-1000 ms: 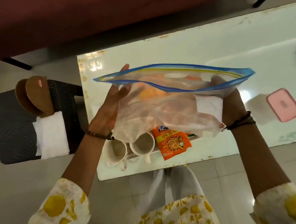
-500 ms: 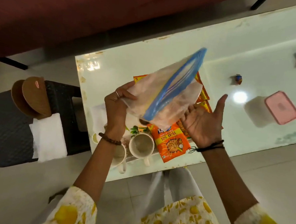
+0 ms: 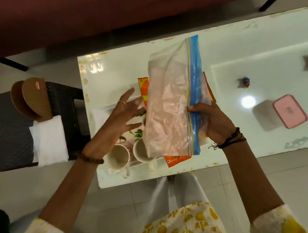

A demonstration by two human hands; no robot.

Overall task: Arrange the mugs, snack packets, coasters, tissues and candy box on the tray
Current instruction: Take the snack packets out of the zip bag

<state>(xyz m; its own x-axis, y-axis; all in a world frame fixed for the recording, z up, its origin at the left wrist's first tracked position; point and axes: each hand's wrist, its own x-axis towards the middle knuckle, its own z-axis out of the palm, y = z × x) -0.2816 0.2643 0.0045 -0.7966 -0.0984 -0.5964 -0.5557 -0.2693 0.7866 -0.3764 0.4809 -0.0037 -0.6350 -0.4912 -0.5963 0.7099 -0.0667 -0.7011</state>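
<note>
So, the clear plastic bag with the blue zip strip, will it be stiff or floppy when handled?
Probably floppy: the plastic bag looks thin and wrinkled, and the right hand pinches it at the zip strip alone. It seems light, since that one pinch carries it. The film may be slippery; the left hand is open beside it.

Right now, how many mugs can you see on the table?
2. One mug stands at the table's near edge, below the left hand. The second mug is beside it on the right, partly covered by the bag. The bag may hide more.
</note>
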